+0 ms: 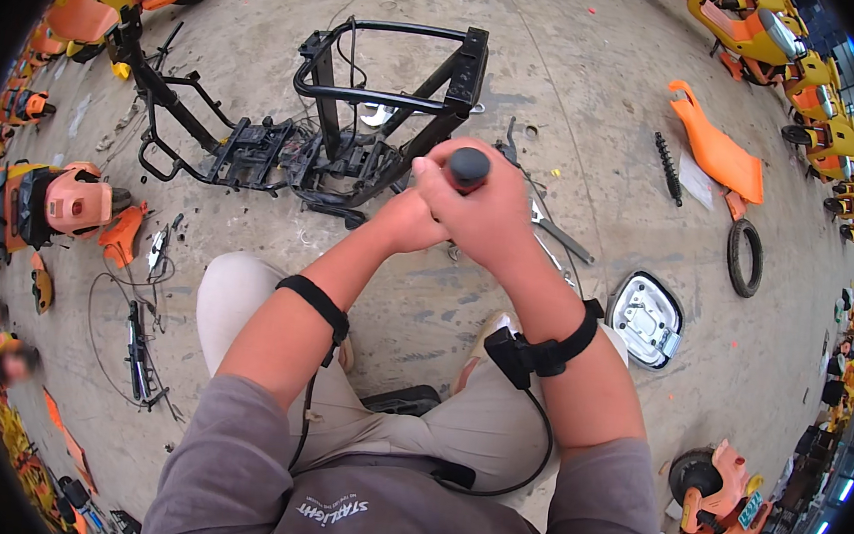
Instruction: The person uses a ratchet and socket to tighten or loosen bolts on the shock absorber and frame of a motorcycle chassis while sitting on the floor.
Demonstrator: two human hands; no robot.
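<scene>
Many scooters point(73, 199) around black frame point(327, 119)

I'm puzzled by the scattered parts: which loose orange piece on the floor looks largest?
The long, curved orange panel at upper right, beside the black coil spring; the loose orange pieces at left look smaller.

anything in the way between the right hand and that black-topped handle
Nothing visible: the right hand wraps directly around the handle, with the left hand close against it. The black metal frame sits beyond them, not between. The hands hide what's under the handle.
</scene>
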